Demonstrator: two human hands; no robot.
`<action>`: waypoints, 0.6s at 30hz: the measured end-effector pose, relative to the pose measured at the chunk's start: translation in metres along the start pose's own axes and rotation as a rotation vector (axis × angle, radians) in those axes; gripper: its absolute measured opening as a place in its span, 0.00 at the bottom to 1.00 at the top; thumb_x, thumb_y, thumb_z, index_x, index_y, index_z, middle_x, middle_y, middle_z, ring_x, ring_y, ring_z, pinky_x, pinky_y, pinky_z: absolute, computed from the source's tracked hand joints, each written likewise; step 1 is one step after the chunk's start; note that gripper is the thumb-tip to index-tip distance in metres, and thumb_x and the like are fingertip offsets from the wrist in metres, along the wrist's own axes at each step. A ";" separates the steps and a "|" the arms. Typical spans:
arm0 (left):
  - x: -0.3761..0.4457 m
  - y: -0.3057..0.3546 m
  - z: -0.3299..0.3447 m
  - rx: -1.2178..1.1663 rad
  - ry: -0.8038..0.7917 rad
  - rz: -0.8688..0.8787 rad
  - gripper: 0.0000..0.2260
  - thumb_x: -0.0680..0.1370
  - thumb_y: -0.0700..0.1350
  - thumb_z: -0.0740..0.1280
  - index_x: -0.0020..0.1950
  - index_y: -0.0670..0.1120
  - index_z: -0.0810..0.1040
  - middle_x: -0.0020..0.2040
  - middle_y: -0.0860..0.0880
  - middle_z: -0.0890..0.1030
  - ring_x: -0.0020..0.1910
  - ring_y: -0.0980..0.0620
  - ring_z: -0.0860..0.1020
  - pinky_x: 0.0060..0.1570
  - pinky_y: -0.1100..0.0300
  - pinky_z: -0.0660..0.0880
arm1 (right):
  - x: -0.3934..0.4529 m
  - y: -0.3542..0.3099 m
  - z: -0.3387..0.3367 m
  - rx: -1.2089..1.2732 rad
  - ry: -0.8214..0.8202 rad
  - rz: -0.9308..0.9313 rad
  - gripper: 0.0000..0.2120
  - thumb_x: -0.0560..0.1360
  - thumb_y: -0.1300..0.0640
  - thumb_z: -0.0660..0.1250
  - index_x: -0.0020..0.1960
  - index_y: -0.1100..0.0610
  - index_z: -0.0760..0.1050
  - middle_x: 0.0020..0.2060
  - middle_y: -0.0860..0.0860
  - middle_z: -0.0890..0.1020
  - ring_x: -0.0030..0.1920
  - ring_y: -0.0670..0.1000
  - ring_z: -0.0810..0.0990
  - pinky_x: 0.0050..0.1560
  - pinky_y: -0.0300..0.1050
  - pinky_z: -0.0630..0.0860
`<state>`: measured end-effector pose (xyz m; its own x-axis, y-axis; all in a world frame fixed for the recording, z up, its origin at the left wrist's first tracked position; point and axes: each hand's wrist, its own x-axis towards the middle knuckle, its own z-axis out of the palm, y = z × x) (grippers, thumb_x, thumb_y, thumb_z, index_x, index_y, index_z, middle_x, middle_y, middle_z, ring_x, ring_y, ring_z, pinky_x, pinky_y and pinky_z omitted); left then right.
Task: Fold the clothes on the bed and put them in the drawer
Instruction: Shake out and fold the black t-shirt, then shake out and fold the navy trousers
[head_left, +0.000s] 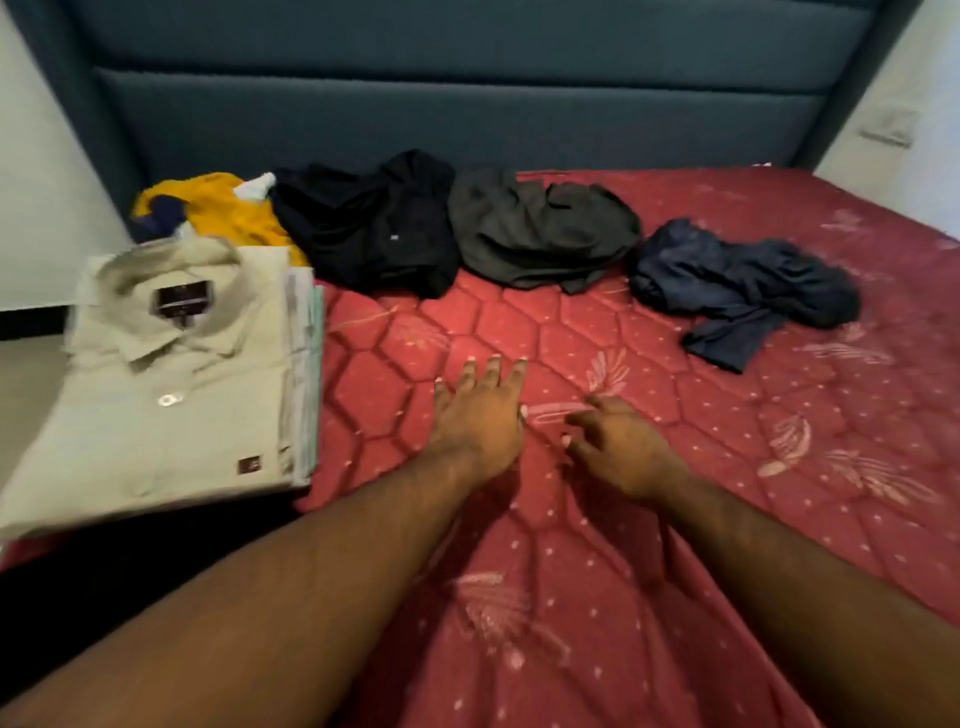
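Red quilted mattress (597, 597) fills the near ground, and over it both bare arms reach forward, holding nothing. The left hand (480, 415) is spread with straight fingers, palm down; the right hand (615, 447) lies just beside it with fingers loosely curled around nothing. To the left, level with the hands but well apart from them, a folded beige shirt (171, 384) tops a neat stack at the mattress edge, so folding looks partly done. Beyond the hands, a row of unfolded clothes waits near the blue padded headboard (467, 104): a yellow garment (228, 213) behind the stack, then a black garment (369, 223), a dark grey garment (535, 228) and, farthest right, a crumpled navy garment (737, 286). The step in hand seems to be reaching for the next piece; that calls for stretching further forward, gripping one garment and drawing it onto the bare patch to spread flat. No drawer is in view.
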<state>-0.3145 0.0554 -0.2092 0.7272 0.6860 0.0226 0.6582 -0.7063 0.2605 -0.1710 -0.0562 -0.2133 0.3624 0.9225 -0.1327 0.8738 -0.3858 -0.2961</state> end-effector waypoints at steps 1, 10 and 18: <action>0.030 0.010 0.011 -0.013 -0.014 0.031 0.27 0.82 0.53 0.56 0.80 0.54 0.50 0.80 0.48 0.53 0.79 0.43 0.50 0.73 0.36 0.51 | 0.015 0.023 -0.004 -0.031 0.047 0.027 0.32 0.71 0.40 0.51 0.65 0.56 0.76 0.66 0.62 0.72 0.70 0.61 0.67 0.70 0.52 0.65; 0.150 0.049 0.109 0.090 0.115 -0.038 0.29 0.79 0.65 0.45 0.79 0.59 0.49 0.80 0.52 0.50 0.79 0.45 0.47 0.70 0.33 0.43 | 0.140 0.190 -0.026 -0.151 0.334 0.559 0.25 0.80 0.47 0.56 0.76 0.50 0.58 0.73 0.62 0.61 0.67 0.65 0.69 0.66 0.62 0.62; 0.148 0.048 0.092 -0.040 -0.009 -0.008 0.24 0.82 0.61 0.45 0.78 0.62 0.50 0.80 0.54 0.48 0.79 0.49 0.44 0.72 0.36 0.40 | 0.093 0.121 -0.009 0.089 0.457 0.391 0.12 0.78 0.57 0.57 0.56 0.56 0.78 0.54 0.58 0.79 0.56 0.60 0.78 0.58 0.55 0.73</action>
<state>-0.1575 0.1066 -0.2820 0.7237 0.6900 0.0114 0.6559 -0.6929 0.2993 -0.0290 -0.0170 -0.2529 0.7708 0.6150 0.1664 0.6246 -0.6779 -0.3877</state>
